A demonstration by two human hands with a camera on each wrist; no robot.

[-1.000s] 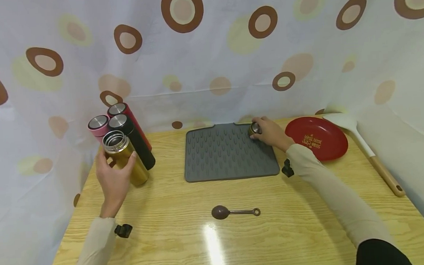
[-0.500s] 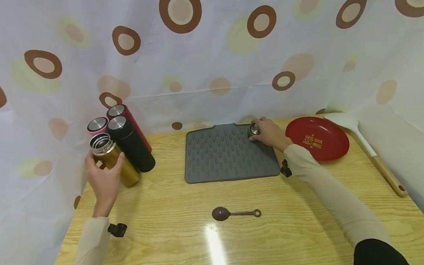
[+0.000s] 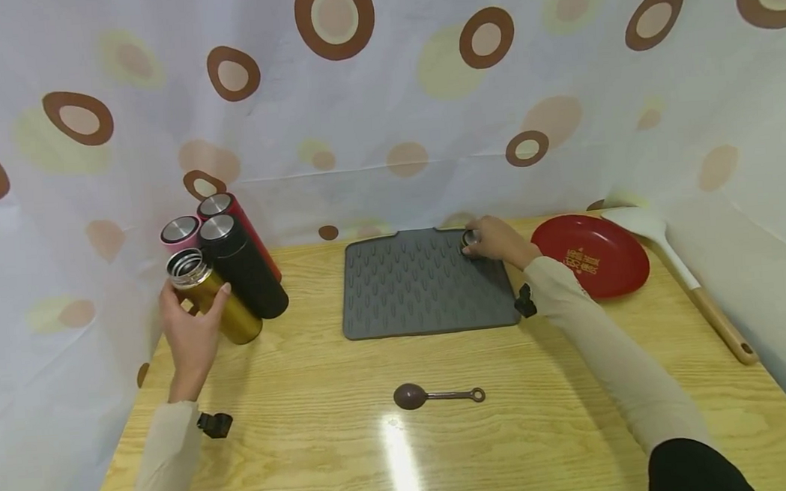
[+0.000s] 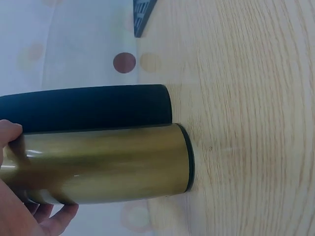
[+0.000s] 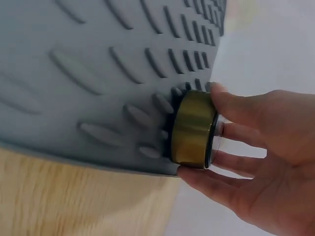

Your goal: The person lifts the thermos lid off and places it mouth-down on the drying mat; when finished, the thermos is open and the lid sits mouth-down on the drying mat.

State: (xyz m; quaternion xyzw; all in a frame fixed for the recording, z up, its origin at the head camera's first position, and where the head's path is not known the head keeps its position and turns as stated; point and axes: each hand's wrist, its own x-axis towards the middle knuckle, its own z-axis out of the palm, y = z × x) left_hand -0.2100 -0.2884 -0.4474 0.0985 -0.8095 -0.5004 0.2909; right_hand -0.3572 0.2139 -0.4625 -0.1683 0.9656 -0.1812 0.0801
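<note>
My left hand [image 3: 192,333] grips a gold vacuum flask [image 3: 228,308] near its upper part, thumb on one side and fingers on the other. The flask stands lidless on the table, its steel mouth facing up. Close beside it is a black flask [image 4: 93,108], with a pink flask [image 3: 180,232] and a red flask [image 3: 218,204] behind. Over the far right corner of a grey ridged mat [image 3: 423,304], my right hand [image 3: 503,242] pinches a gold flask lid [image 5: 193,129]. In the right wrist view the lid rests on the mat, fingers and thumb at its rim.
A brown spoon [image 3: 410,396] lies on the wooden table in front of the mat. To the right are a red oval plate [image 3: 620,265] and a white spatula [image 3: 676,262] with a wooden handle. A patterned curtain [image 3: 385,111] hangs behind and along both sides.
My left hand has shifted the gold flask leftward, and it now stands in front of the pink flask, beside the black one. My right hand stays at the lid on the mat.
</note>
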